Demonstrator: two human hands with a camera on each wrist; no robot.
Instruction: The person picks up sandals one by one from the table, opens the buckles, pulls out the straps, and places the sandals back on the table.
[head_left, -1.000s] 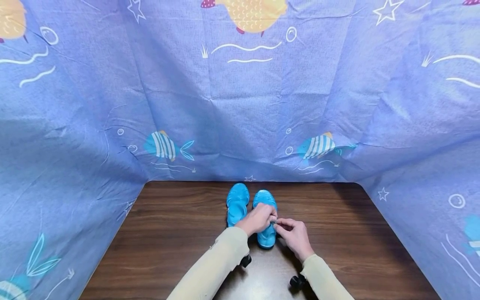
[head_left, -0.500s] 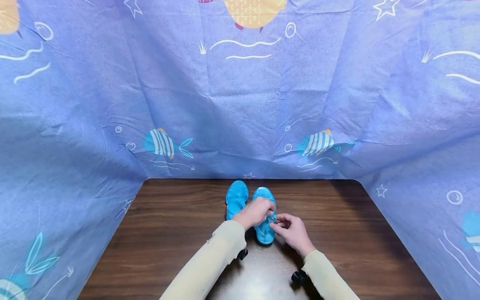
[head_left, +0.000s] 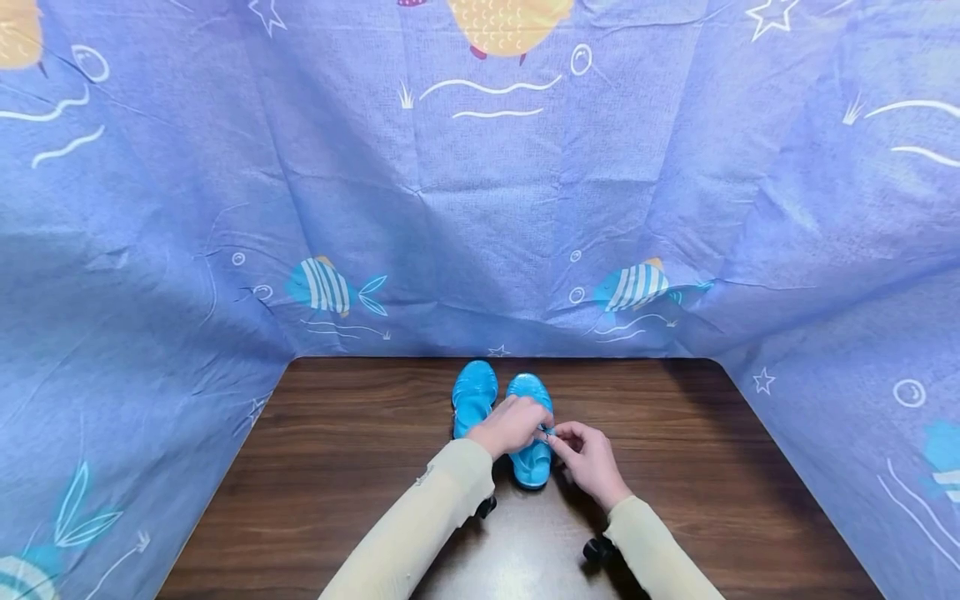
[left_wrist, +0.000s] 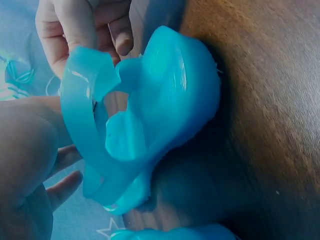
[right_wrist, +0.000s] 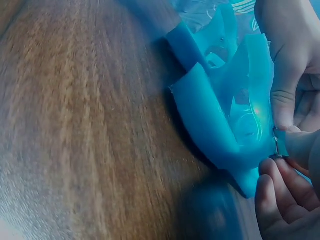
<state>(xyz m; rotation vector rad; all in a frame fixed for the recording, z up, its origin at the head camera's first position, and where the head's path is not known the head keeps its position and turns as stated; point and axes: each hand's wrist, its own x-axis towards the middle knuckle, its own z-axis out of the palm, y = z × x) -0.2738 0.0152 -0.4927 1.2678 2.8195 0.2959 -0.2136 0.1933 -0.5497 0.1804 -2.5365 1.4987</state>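
Note:
Two bright blue jelly sandals lie side by side, toes away from me: a left sandal (head_left: 472,408) and a right sandal (head_left: 534,467). My left hand (head_left: 513,425) reaches across the right sandal and holds its ankle strap (left_wrist: 75,110) by the buckle side. From the right, my right hand (head_left: 592,458) pinches the strap end at a small metal buckle (right_wrist: 276,145) between thumb and fingers. Both hands' fingertips meet there, partly covering the buckle. In the right wrist view the strap arches over the sandal's open heel.
The sandals rest on a dark brown wood-grain table (head_left: 337,467). A blue cloth printed with fish (head_left: 480,208) hangs behind and along both sides. Black camera mounts (head_left: 597,550) sit under the wrists.
My right hand's thumb and fingers have shifted slightly up, closing in on the buckle beside the left fingertips. The left hand has stayed over the right sandal. Both sandals lie as before.

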